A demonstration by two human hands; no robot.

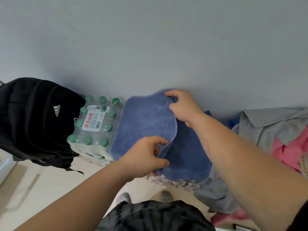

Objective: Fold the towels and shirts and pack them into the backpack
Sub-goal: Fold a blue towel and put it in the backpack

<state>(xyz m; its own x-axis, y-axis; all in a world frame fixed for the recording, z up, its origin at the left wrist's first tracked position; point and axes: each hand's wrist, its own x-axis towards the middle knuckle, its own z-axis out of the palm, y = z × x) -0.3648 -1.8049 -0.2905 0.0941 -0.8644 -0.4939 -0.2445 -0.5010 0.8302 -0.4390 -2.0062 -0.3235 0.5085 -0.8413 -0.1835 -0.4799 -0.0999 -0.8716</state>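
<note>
Both hands pinching blue towel (146,124) edge, left hand (146,157) near, right hand (181,105) far, probably to fold it over; backpack (33,120) waits left.

Home room: laundry pile (283,135), shrink-wrapped water bottles (95,125), plain wall (150,39).

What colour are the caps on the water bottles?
Green; the bottle caps show best in the head view.
</note>
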